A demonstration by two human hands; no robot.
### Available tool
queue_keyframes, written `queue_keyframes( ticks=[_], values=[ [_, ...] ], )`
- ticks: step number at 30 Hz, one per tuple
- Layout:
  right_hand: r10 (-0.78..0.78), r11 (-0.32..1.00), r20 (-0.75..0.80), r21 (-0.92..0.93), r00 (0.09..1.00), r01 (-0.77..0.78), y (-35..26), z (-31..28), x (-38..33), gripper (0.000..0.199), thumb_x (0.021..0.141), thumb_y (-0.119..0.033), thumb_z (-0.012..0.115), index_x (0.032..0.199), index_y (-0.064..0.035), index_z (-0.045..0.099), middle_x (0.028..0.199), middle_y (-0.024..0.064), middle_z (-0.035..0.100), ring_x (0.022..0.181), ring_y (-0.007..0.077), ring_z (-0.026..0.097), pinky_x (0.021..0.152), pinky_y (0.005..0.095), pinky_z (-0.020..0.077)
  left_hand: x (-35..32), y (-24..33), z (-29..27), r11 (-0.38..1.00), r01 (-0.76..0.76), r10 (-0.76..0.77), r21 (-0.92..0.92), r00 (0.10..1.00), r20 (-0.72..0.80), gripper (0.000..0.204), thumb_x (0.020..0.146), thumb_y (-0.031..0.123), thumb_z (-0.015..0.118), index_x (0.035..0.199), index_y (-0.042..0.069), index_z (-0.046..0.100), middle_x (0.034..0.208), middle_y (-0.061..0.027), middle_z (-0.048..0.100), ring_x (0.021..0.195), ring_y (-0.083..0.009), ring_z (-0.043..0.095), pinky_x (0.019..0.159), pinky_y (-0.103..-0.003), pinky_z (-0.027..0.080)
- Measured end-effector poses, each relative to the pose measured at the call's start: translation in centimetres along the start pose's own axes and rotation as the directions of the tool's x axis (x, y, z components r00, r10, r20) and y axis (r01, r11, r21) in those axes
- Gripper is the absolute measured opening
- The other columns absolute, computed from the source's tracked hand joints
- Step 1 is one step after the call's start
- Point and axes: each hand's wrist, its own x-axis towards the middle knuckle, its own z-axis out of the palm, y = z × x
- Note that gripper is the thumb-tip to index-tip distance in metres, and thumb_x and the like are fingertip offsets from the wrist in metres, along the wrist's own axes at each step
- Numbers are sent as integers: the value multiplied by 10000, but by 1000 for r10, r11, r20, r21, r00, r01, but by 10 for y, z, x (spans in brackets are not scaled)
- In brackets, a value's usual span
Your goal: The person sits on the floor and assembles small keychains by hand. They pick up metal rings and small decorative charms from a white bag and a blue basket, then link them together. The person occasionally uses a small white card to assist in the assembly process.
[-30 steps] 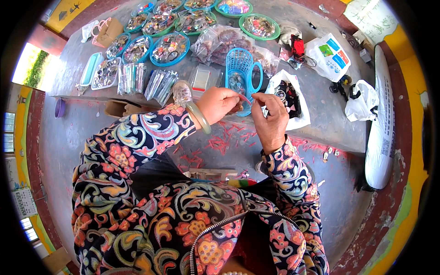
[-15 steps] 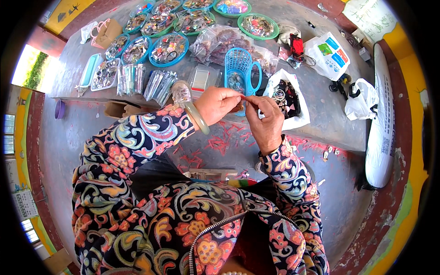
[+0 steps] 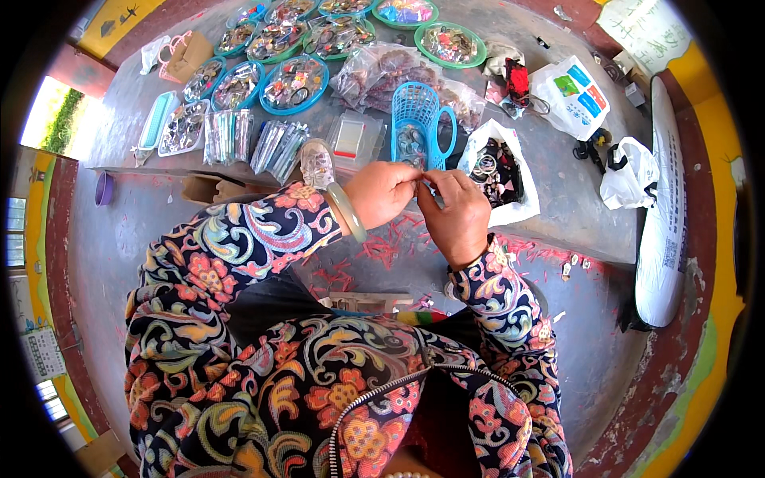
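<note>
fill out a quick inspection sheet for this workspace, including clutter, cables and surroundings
surface: grey ledge, crowded toward the back
job's things: blue basket with small items inside; white bag of dark rings and bits to its right
clutter: red scraps scattered below the ledge; filled round trays at the back
hands: left hand and right hand meet at the fingertips by the basket's near end; anything held is too small to tell
cables: none identifiable
surroundings: long white sack at far right; painted wall beyond, paint chipped
</note>
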Motion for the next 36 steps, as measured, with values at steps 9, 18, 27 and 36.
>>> queue_keyframes(
  ticks=[9,18,27,36],
  values=[
    [-106,980,22,-167,994,108,-1,1,-1,112,668,-69,622,766,-54,570,671,79,542,598,257,551,519,351,446,-2,3,3,991,-67,68,115,998,-9,194,795,51,498,967,7,577,826,-176,603,763,-310,591,661,-337,464],
    [109,983,-48,153,993,-100,-2,0,-1,84,641,-20,624,716,-53,604,667,89,568,581,249,566,521,301,463,-1,1,2,997,5,-8,-71,999,-45,184,791,125,536,919,12,607,738,-201,581,655,-307,582,579,-344,452],
    [580,421,279,702,765,-575,20,-15,1,46,768,-17,567,741,-8,603,681,-30,571,614,38,490,573,177,396,5,1,-2,685,326,-280,-652,943,178,230,870,84,495,1034,-68,547,982,-126,588,865,-192,597,771,-291,500],
    [723,384,38,808,690,-447,70,-99,-35,93,786,-78,569,758,5,603,631,18,548,554,75,459,523,197,339,8,9,-8,539,391,-315,-746,915,252,227,863,111,510,1002,-64,549,954,-136,596,879,-197,592,795,-293,491]
  ],
)
